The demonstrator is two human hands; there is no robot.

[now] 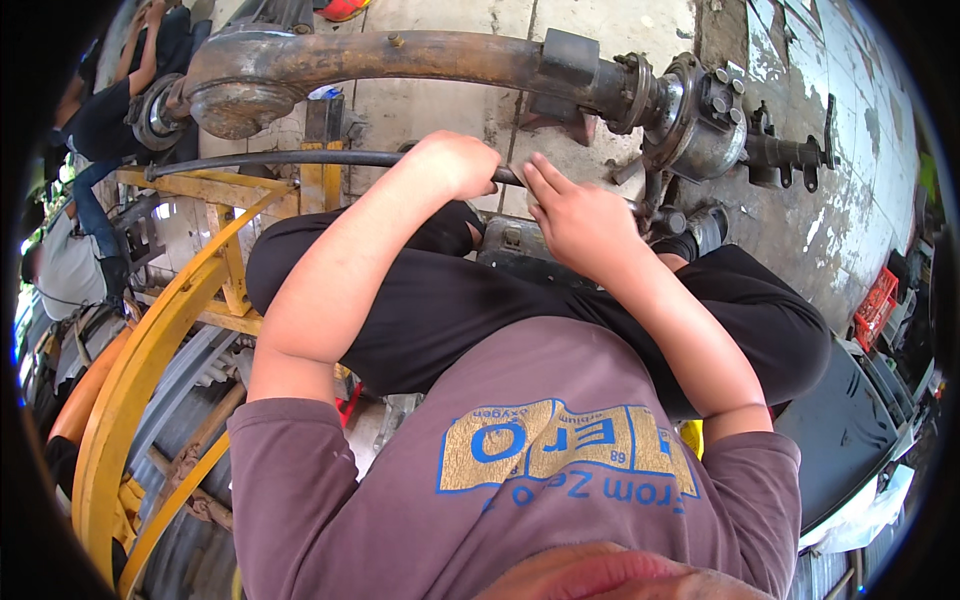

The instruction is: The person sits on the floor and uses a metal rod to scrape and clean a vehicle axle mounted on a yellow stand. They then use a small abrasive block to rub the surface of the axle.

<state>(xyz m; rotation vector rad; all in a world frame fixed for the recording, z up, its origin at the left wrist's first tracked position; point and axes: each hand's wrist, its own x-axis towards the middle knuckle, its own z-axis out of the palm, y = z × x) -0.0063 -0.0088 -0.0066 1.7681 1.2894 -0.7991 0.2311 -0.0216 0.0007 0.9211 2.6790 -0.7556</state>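
Note:
A long dark metal rod runs sideways in front of me, just nearer than a rusty axle housing. My left hand is closed around the rod near its middle, the knuckles turned up. Just right of it, my right hand lies against the rod with its index and middle fingers stretched out. Its thumb and lower fingers are hidden, so I cannot make out whether anything lies under them. To the right, the rod passes behind that hand toward the hub end of the housing.
A yellow metal frame stands at the left, under the rod's left part. Farther left, another person's arm shows beside the housing. A red crate and a dark panel lie at the right. The floor has worn pale tiles.

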